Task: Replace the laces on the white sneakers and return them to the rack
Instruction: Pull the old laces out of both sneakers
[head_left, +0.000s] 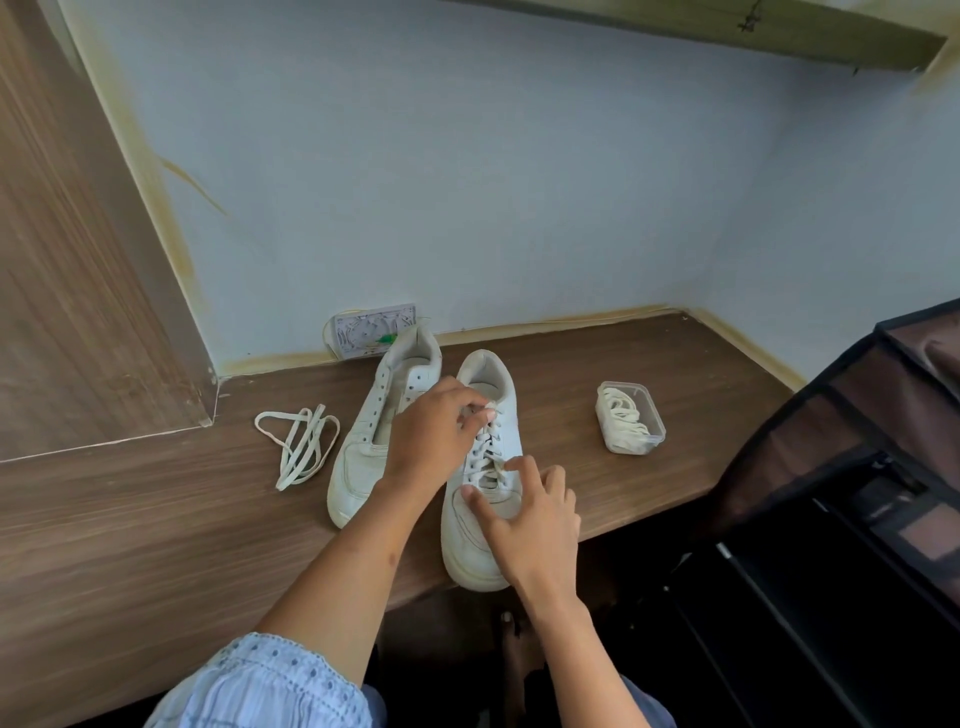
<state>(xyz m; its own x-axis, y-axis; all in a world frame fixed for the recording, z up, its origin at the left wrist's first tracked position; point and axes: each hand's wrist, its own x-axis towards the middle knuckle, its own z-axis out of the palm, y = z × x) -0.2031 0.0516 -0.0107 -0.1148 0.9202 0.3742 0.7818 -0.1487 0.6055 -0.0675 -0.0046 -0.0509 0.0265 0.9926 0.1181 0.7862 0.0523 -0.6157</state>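
Two white sneakers stand side by side on the wooden desk (156, 519), toes toward me. The left sneaker (374, 431) has bare eyelets and no lace. The right sneaker (480, 514) still carries its lace (488, 447). My left hand (434, 441) reaches across and pinches the lace near the top eyelets. My right hand (530, 514) rests on the right sneaker's toe and lower lacing, index finger and thumb spread on it. A loose white lace (298, 447) lies on the desk to the left of the shoes.
A small clear plastic box (631, 418) with coiled white laces sits on the desk to the right. A dark fabric shoe rack (841, 467) stands at the right, beside the desk's end. A white wall socket (374, 330) is behind the sneakers.
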